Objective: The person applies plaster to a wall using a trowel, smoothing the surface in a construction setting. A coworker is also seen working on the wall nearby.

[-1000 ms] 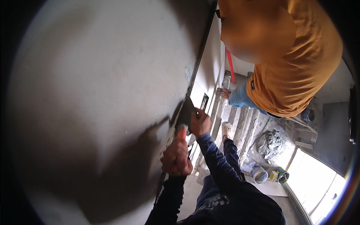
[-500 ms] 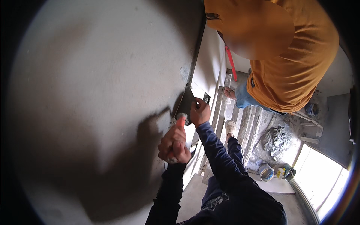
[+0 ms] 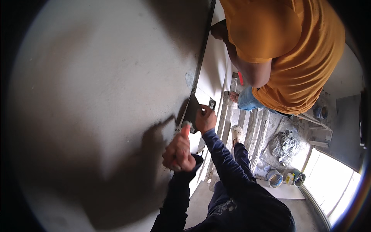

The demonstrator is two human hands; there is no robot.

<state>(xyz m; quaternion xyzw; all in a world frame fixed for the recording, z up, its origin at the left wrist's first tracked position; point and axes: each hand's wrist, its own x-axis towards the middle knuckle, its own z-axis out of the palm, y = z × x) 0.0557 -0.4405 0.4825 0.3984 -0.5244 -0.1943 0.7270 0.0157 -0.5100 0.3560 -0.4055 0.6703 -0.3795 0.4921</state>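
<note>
My left hand (image 3: 179,152) is wrapped round the orange-red handle (image 3: 186,129) of a tool whose dark flat blade (image 3: 192,108) lies along the narrow joint at the edge of the large grey wall surface (image 3: 108,77). My right hand (image 3: 206,119) is closed on the blade's right side, just above the handle. Grey material clings near the handle's upper end. Pale boards or tiles (image 3: 209,89) lie just right of the joint.
A co-worker in an orange shirt (image 3: 293,77) leans in at upper right, one hand (image 3: 219,31) at the joint. Below are wooden slats (image 3: 243,123), a red tool (image 3: 240,78), a mortar heap (image 3: 286,145), buckets (image 3: 275,178) and a bright opening (image 3: 328,185) at lower right.
Over the last second my hands and the tool moved up along the joint, then back down slightly. The co-worker's arm and hand have come into view at the joint's upper part.
</note>
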